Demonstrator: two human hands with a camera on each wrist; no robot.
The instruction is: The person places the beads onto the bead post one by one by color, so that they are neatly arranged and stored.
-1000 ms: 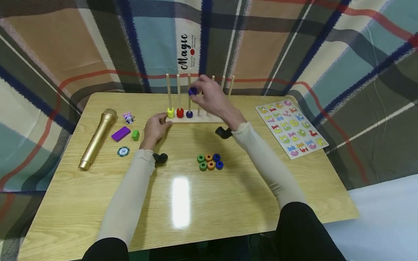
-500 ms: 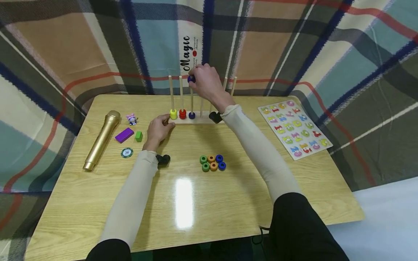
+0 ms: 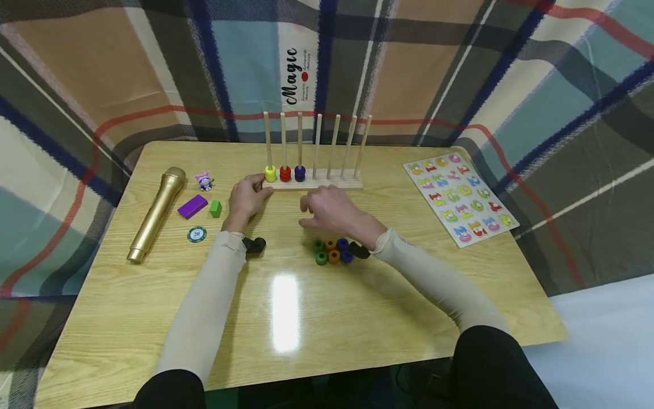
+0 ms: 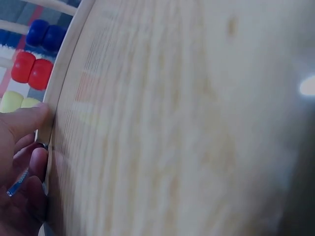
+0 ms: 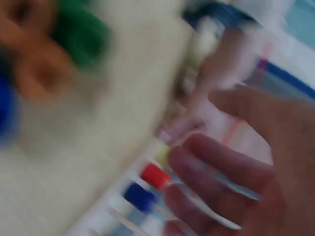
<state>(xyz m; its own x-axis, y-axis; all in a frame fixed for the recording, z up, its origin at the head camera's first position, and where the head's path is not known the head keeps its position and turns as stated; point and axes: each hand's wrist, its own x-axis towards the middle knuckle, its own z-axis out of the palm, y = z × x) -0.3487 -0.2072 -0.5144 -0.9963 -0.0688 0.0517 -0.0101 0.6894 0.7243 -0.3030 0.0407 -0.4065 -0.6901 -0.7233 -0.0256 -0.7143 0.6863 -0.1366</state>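
Note:
A wooden peg rack (image 3: 313,183) with several upright pegs stands at the back of the table. Yellow (image 3: 269,172), red (image 3: 285,172) and blue (image 3: 300,172) rings sit on its first three pegs; the same rings (image 4: 30,70) show in the left wrist view. My left hand (image 3: 247,196) rests against the rack's left end, thumb on the base. My right hand (image 3: 327,209) hovers, fingers relaxed and holding nothing, just above a cluster of loose green, orange and blue rings (image 3: 332,251). The right wrist view is blurred.
A gold microphone (image 3: 155,212), a purple block (image 3: 192,206), a green cube (image 3: 215,208), a small figure (image 3: 204,182) and a round chip (image 3: 196,234) lie at the left. A number puzzle board (image 3: 457,196) lies at the right. Plaid cloth surrounds the table (image 3: 286,318).
My right hand let the blue ring drop down the third peg, then drew back toward me to the loose rings. The left hand stayed on the rack.

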